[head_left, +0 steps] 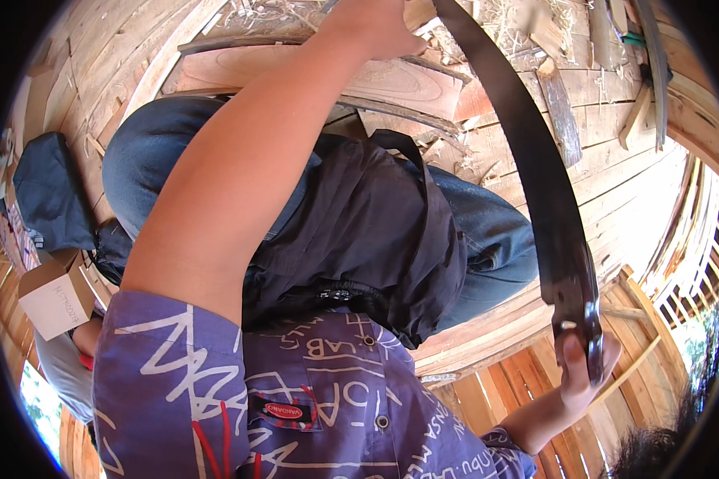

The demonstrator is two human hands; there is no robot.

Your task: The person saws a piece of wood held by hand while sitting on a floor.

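My right hand, at the lower right, is closed round the dark handle of a handsaw. Its long dark blade reaches up past my knees to the top edge, where the tip runs out of view. My left arm stretches up across my lap, and the left hand is at the top edge beside the blade's far end. Pale wood shows right by its thumb; the other fingers are mostly cut off. Just below that hand a broad wooden board with rough dark edges lies on the floor.
Wood shavings and offcuts, one a bark-edged strip, lie on the plank floor. A black bag rests over my lap. At the left are a dark bag, an open cardboard box and part of another person.
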